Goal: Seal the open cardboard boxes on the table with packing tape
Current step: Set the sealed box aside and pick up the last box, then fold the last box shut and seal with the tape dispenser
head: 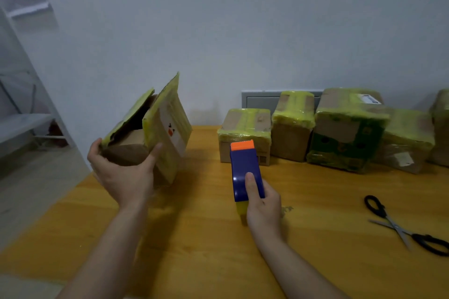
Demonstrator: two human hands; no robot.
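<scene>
left hand (124, 172) grips the open cardboard box (136, 150), tilted with flaps (167, 114) gaping, left of the tape dispenser (244, 167) clasped in our right hand (263, 209); we should set it flat, fold flaps shut, then tape along the seam.

You face a plain, pale grey wall (243, 19) in soft, even light. Your orange-yellow wooden bench (206, 250) runs up to it, where a grey panel (262, 101) sits low. On your left, pale metal shelving (24, 124) stands on a light floor (29, 189).
</scene>
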